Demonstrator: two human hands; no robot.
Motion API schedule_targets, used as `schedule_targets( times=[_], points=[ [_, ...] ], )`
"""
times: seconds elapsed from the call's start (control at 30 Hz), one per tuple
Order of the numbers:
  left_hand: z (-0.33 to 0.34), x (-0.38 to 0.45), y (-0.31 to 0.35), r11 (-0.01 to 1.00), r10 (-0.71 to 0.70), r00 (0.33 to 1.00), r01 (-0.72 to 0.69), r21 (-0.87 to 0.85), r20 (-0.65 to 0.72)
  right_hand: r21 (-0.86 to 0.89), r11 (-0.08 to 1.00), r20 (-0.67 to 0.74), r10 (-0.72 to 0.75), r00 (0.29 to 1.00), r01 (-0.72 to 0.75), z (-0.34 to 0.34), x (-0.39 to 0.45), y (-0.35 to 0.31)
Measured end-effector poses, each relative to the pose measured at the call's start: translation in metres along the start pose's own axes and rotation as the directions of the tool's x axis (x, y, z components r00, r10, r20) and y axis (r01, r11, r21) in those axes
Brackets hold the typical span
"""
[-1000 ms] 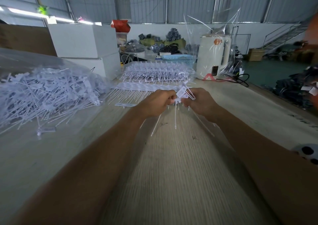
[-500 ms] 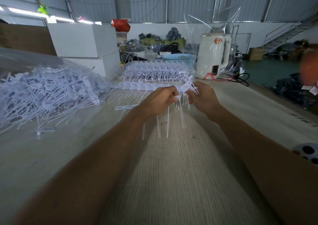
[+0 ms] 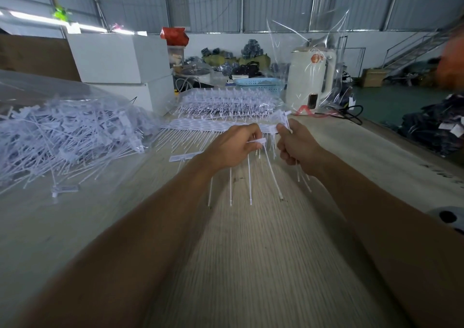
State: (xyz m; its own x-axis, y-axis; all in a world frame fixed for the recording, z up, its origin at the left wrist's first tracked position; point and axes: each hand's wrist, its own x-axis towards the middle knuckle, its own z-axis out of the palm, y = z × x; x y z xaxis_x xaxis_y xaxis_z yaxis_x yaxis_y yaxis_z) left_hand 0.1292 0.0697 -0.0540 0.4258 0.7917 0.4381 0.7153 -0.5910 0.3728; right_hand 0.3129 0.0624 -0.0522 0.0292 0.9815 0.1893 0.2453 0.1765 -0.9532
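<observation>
Above the middle of the wooden table (image 3: 241,265), my left hand (image 3: 232,147) grips a short strip of white plastic tag ties (image 3: 249,177) whose thin tails hang down. My right hand (image 3: 297,145) holds another bunch of white tag ties (image 3: 282,123), heads sticking up past the fingers and tails trailing below the palm. A small gap separates the two hands. Rows of joined tag ties (image 3: 216,126) lie flat on the table just beyond the hands.
A clear bag of loose white ties (image 3: 62,136) fills the left side. More stacked tie sheets (image 3: 226,104) lie behind. White boxes (image 3: 118,59) stand at the back left, a white kettle in clear plastic (image 3: 310,79) at the back right. Single ties (image 3: 64,189) lie loose.
My hands have pulled apart, the left now holding a separated strip with tails hanging lower. Both hands rose slightly toward the far rows.
</observation>
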Motion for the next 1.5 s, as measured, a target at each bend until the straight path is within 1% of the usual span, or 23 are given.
schedule_targets(
  times=[0.07,0.13,0.23,0.3,0.37,0.43,0.53,0.63,0.8,0.93,1.23,1.4,1.5],
  points=[
    [0.000,0.000,-0.001,1.000,0.002,1.000,-0.002,0.004,0.000,0.000,1.000,0.012,-0.006,1.000,0.006,0.001,-0.001,-0.004],
    [0.000,-0.001,-0.002,1.000,0.003,1.000,-0.003,0.015,0.001,0.068,0.997,-0.008,-0.035,0.999,0.035,0.001,-0.001,-0.011],
    [-0.001,-0.002,-0.003,1.000,0.003,1.000,-0.003,0.021,0.003,0.180,0.979,-0.089,-0.081,0.993,0.096,0.001,-0.003,-0.023],
    [-0.001,-0.003,-0.004,1.000,-0.001,1.000,0.001,0.023,0.009,0.282,0.947,-0.159,-0.114,0.981,0.156,-0.001,-0.003,-0.028],
    [-0.002,-0.003,-0.004,1.000,-0.004,1.000,0.004,0.026,0.010,0.358,0.915,-0.191,-0.125,0.974,0.188,-0.002,-0.004,-0.030],
    [-0.002,-0.003,-0.004,1.000,-0.008,1.000,0.008,0.030,0.015,0.378,0.906,-0.203,-0.122,0.972,0.193,-0.001,-0.005,-0.029],
    [-0.001,-0.003,-0.003,0.999,-0.015,1.000,0.014,0.029,0.023,0.333,0.915,-0.253,-0.146,0.956,0.228,0.001,-0.006,-0.026],
    [-0.001,-0.004,-0.002,0.999,-0.022,0.999,0.021,0.026,0.024,0.297,0.911,-0.285,-0.200,0.937,0.285,0.001,-0.007,-0.026],
    [-0.001,-0.003,-0.002,0.999,-0.039,0.999,0.038,0.020,0.036,0.183,0.925,-0.267,-0.280,0.922,0.334,0.006,-0.009,-0.022],
    [-0.002,-0.004,-0.003,0.999,-0.038,0.999,0.038,0.015,0.039,0.154,0.925,-0.215,-0.312,0.925,0.348,0.008,-0.009,-0.021],
    [-0.001,-0.004,-0.003,0.999,-0.038,0.998,0.037,0.021,0.042,0.204,0.938,-0.219,-0.235,0.947,0.280,0.009,-0.005,-0.022],
    [-0.001,-0.004,-0.004,0.999,-0.044,0.998,0.043,0.029,0.044,0.064,0.969,-0.149,-0.226,0.963,0.238,0.010,-0.002,-0.014],
    [-0.001,-0.004,-0.004,0.998,-0.048,0.998,0.047,0.028,0.044,0.038,0.975,-0.123,-0.211,0.970,0.217,0.009,-0.002,-0.010]
  ],
)
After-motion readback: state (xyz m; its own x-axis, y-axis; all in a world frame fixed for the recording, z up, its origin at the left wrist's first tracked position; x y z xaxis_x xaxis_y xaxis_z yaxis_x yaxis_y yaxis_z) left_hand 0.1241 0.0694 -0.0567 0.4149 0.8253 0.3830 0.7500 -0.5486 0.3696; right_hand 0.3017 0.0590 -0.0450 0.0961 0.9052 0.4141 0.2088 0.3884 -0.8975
